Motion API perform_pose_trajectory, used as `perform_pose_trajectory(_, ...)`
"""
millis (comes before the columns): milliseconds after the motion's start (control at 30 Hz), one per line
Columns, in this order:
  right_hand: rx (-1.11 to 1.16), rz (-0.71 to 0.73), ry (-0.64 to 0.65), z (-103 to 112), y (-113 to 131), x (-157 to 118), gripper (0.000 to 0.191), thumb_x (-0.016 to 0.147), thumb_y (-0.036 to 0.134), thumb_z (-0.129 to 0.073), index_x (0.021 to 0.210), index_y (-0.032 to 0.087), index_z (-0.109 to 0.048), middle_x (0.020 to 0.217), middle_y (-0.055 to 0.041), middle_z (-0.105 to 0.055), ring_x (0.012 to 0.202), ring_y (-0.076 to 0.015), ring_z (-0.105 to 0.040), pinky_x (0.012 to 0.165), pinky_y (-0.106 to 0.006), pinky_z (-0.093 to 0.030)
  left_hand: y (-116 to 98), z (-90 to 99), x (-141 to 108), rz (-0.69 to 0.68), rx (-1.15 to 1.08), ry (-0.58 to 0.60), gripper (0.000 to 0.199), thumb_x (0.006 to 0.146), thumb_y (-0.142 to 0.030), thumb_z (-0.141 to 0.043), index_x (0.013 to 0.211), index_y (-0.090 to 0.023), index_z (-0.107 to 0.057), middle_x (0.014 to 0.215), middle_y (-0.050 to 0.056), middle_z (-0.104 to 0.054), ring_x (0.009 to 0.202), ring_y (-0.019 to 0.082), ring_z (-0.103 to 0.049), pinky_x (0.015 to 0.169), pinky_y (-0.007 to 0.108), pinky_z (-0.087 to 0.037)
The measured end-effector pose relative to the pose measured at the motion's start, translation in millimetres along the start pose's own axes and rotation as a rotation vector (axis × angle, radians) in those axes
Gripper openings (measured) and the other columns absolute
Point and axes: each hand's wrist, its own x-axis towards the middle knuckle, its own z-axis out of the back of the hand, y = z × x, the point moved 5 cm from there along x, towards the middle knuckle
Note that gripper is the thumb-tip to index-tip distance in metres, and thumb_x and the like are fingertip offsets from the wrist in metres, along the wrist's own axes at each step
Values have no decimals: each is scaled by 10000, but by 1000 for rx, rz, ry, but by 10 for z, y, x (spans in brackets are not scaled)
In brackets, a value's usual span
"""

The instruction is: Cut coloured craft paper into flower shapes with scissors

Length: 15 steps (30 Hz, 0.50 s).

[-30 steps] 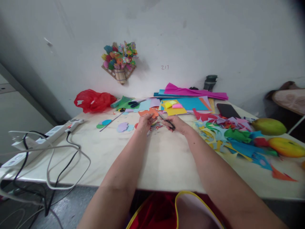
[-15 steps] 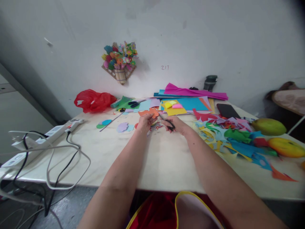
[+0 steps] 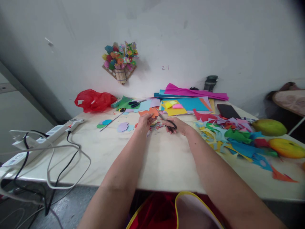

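My left hand [image 3: 146, 121] pinches a piece of orange paper [image 3: 153, 112] over the middle of the table. In my right hand [image 3: 177, 125] are black-handled scissors [image 3: 171, 126], their blades pointing up and left beside the orange paper. Small paper bits [image 3: 158, 126] lie on the table between the hands. Left of my left hand rest a lilac scalloped cutout [image 3: 122, 127] and a light blue one. Behind the hands, a yellow sheet [image 3: 177, 111] bearing yellow and pink pieces lies on blue paper [image 3: 195, 104].
Colourful scraps [image 3: 240, 140] and two mangoes [image 3: 269, 127] lie at the right, near a black phone [image 3: 228, 111]. Power strips [image 3: 39, 143] with looping cables are at the left. A red plastic bag [image 3: 94, 101] and second scissors [image 3: 136, 103] sit toward the back.
My right hand and the scissors have shifted very slightly to the right. My left hand still holds the orange paper in nearly the same place.
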Motion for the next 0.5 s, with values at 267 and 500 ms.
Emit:
perform_pose_trajectory(267, -9, -35, 20, 53, 3, -55, 306, 783, 402, -690, 692, 163, -523, 507, 18, -562, 363, -62, -447, 350, -192, -292, -84, 89, 52, -119, -19, -40, 160, 580, -110, -699, 691, -157, -594, 656, -1, -642, 678, 135, -649, 785, 316, -552)
perform_pose_trajectory(500, 81, -3, -176, 162, -34, 12, 172, 745, 268, -690, 738, 143, -572, 533, -1, -596, 389, -80, -498, 354, -187, -259, -60, 96, 81, -135, 70, 4, 225, 515, -151, -739, 574, -168, -523, 580, -10, -592, 639, 132, -621, 717, 296, -544)
